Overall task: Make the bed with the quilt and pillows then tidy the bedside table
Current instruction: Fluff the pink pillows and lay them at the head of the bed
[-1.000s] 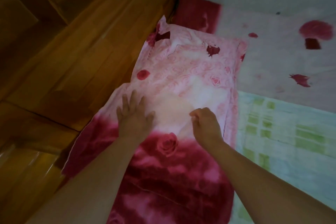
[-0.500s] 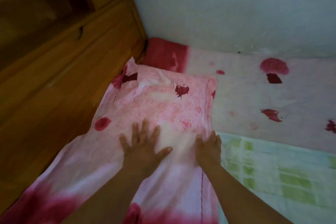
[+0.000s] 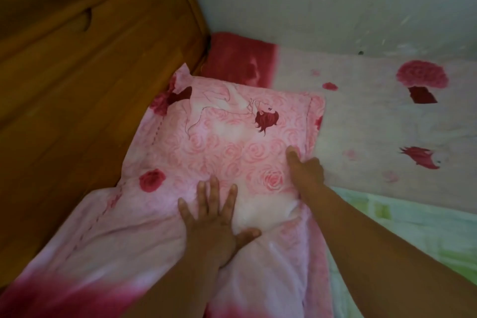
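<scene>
Pink rose-print pillow (image 3: 232, 142) lies flat under both hands, against wooden headboard (image 3: 90, 100). Left hand (image 3: 214, 227) pressed on it, fingers splayed. Right hand (image 3: 307, 170) curled at its right edge, grip unclear. Green checked quilt (image 3: 413, 235) right of that hand; sheet (image 3: 374, 116) beyond.

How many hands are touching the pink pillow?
2. The left hand lies flat, fingers spread, on the pillow near its middle. The right hand holds the pillow's right edge, beside the flowered sheet. None seem hidden.
</scene>
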A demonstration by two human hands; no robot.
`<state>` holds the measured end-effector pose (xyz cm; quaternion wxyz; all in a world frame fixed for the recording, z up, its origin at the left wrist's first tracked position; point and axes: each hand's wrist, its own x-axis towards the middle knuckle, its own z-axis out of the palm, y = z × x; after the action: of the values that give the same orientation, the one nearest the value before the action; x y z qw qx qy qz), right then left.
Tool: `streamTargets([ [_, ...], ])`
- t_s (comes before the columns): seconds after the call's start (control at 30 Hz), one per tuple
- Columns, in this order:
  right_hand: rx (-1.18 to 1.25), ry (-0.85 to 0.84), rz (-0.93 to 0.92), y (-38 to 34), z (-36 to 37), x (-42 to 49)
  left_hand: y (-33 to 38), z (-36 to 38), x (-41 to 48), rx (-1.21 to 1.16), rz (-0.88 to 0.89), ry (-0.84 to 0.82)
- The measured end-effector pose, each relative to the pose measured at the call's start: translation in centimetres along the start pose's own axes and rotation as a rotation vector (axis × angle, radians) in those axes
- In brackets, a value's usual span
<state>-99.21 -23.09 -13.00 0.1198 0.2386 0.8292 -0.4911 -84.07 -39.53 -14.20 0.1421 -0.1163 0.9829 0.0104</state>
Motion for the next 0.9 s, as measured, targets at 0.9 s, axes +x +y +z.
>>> streamTargets([
  [0.9, -0.519, 0.404, -0.364, 4.3, 3.6, 2.7, -1.5, -10.8, 12.6, -0.536, -0.132, 0.671],
])
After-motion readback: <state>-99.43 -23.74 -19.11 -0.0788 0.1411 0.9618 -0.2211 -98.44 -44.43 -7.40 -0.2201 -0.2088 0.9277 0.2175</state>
